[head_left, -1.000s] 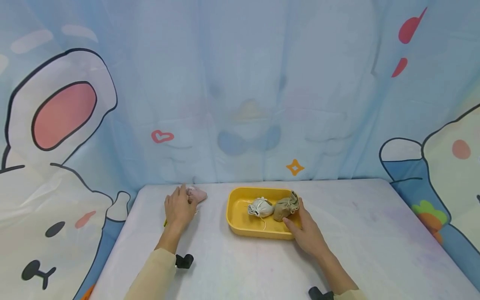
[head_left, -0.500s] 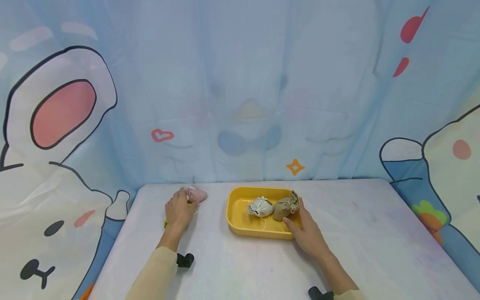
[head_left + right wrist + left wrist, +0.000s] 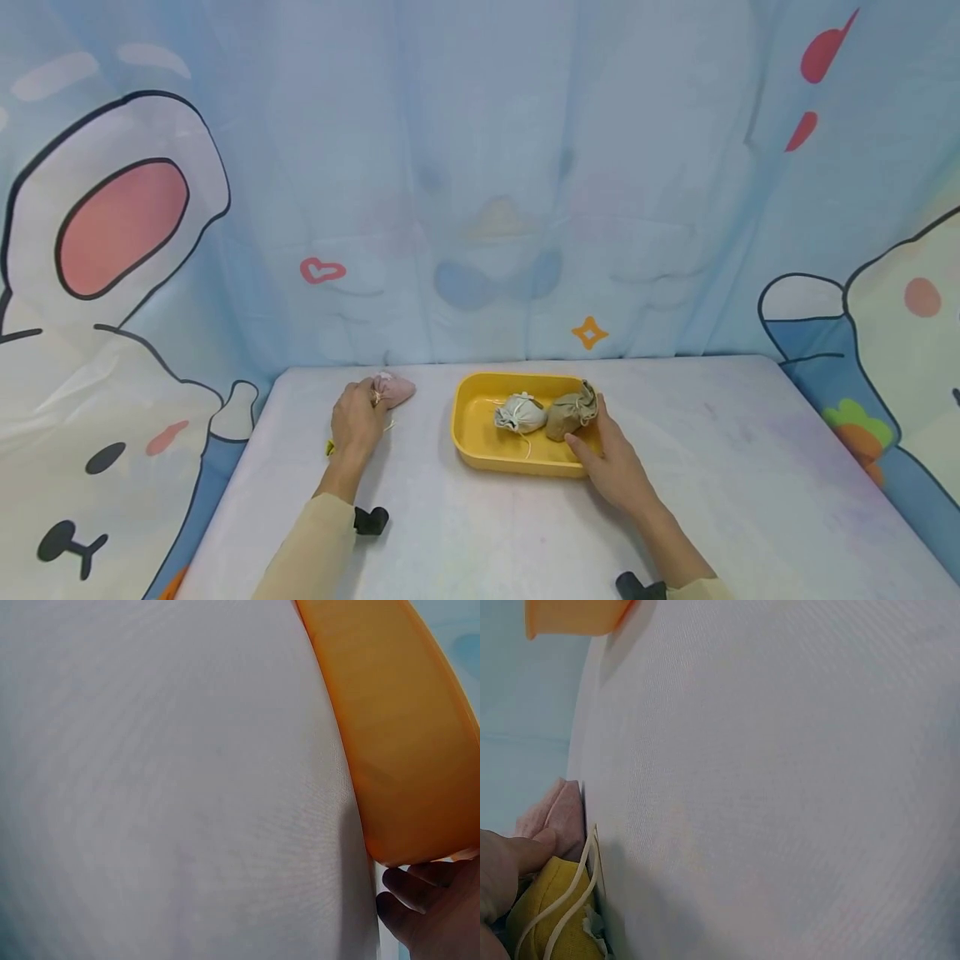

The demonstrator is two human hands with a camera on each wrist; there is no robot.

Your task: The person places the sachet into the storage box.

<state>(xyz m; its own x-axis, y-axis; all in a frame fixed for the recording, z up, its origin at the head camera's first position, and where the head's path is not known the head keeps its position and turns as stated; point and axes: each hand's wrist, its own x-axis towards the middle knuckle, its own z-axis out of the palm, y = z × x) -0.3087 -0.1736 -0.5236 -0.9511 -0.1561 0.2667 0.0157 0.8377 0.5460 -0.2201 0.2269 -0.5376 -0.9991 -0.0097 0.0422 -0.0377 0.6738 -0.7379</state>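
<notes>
My right hand (image 3: 617,468) gripped the yellow tray (image 3: 467,429), but my left hand (image 3: 356,423), hold unclear, risked dragging the pink pouch (image 3: 396,389) crowding the yellow pouch (image 3: 536,901).

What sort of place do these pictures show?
Probably a small staged tabletop setup, perhaps indoors: a cartoon-printed curtain hangs behind a pale table, and a yellow tray with two pouches stands on it.

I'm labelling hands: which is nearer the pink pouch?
Left. The left hand is at the tied end of the pink pouch; the right hand is farther, at the right end of the yellow tray.
</notes>
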